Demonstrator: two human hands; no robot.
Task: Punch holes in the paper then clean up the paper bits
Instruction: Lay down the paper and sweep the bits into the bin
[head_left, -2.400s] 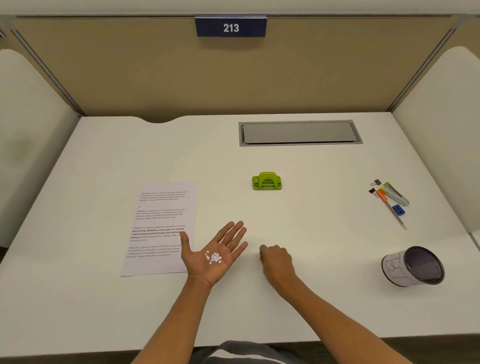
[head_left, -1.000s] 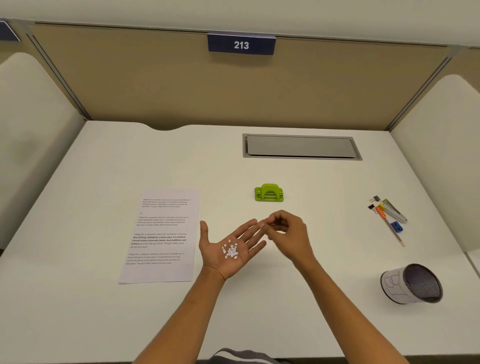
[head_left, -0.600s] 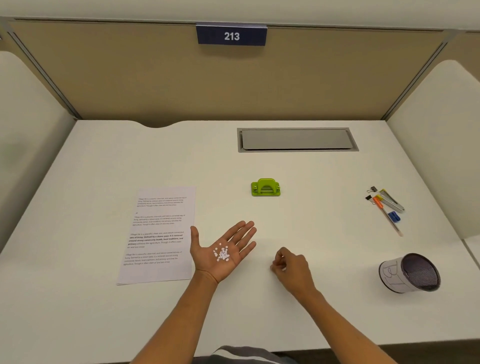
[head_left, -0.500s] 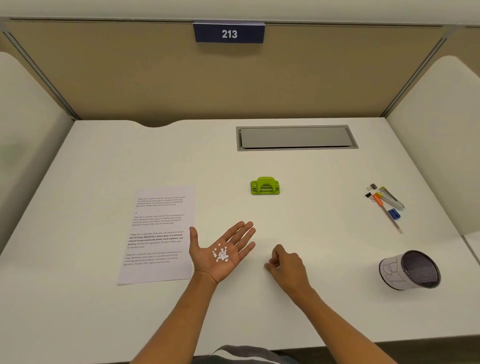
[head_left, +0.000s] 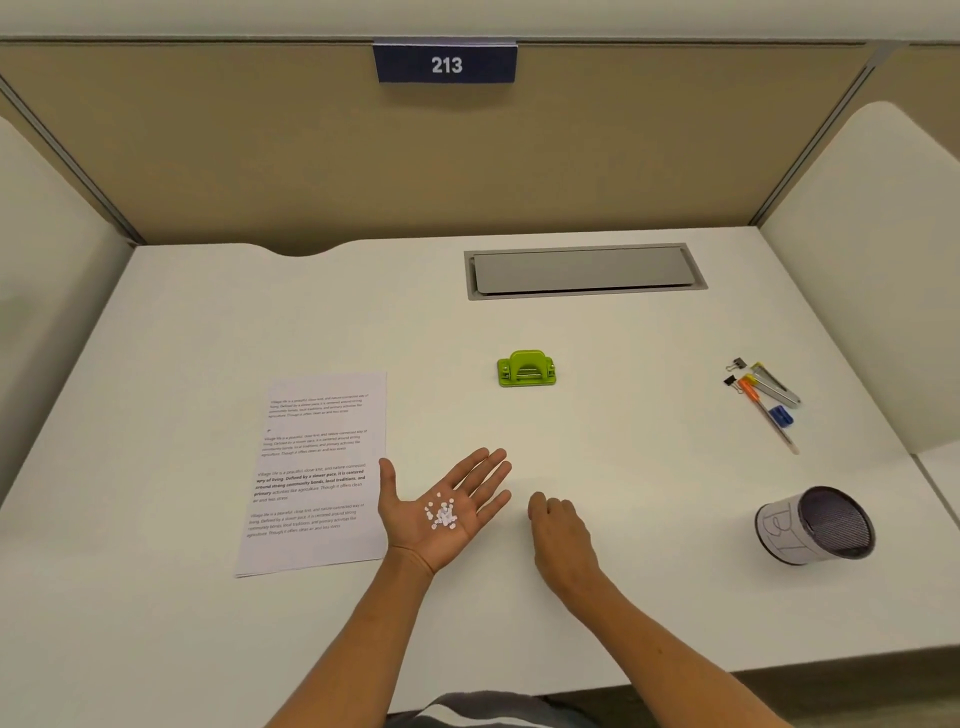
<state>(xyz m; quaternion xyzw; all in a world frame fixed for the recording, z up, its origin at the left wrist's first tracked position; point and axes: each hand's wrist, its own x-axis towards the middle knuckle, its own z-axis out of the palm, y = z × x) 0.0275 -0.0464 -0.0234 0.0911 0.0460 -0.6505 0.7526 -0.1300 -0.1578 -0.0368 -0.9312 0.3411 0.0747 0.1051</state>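
My left hand (head_left: 415, 525) lies palm up on the white desk (head_left: 623, 467), fingers spread, with several small white paper bits (head_left: 441, 514) piled in the palm. Just to its right my right hand (head_left: 558, 530) rests knuckles up with fingertips curled down onto the desk; whether it pinches a bit is hidden. The printed paper sheet (head_left: 317, 467) lies flat to the left of my left hand. A green hole punch (head_left: 526, 369) stands beyond both hands, near the desk's middle.
A mesh pen cup (head_left: 815, 525) wrapped in paper lies tipped on its side at the right. Pens, binder clips and a blue eraser (head_left: 763, 400) sit far right. A grey cable hatch (head_left: 584, 270) is set in the desk's back. Partition walls enclose three sides.
My right hand went from over my left fingertips down to the desk at the right, then slid a little left toward the palm. My left hand kept its bits.
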